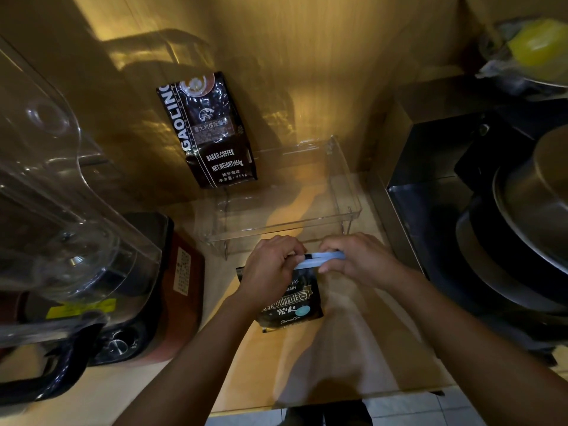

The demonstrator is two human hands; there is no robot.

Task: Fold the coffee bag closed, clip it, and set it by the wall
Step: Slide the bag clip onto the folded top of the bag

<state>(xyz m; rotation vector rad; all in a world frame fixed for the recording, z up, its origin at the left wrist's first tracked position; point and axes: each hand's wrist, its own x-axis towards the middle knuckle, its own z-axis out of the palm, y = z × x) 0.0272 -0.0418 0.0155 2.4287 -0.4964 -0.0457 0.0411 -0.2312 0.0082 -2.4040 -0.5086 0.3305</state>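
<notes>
Coffee bag (292, 305) under the hands is black with white lettering and a little teal blob on the front, and the clip (322, 259) across its top is pale blue. 2nd bag (212, 130) by the wall is also black (white print, tan-and-cream round emblem up top). Desk (270, 358) is warm yellowish wood. Blender base (172, 290) is reddish-brown with a yellow sticker, jug handle (61, 364) dark navy-black. Something bright yellow (534, 41) sits top right.

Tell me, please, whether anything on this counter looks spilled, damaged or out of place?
Nothing stands out. Both hands, left and right, hold a pale blue clip at the coffee bag's top; a second bag stands upright against the wall. No spills visible.
</notes>
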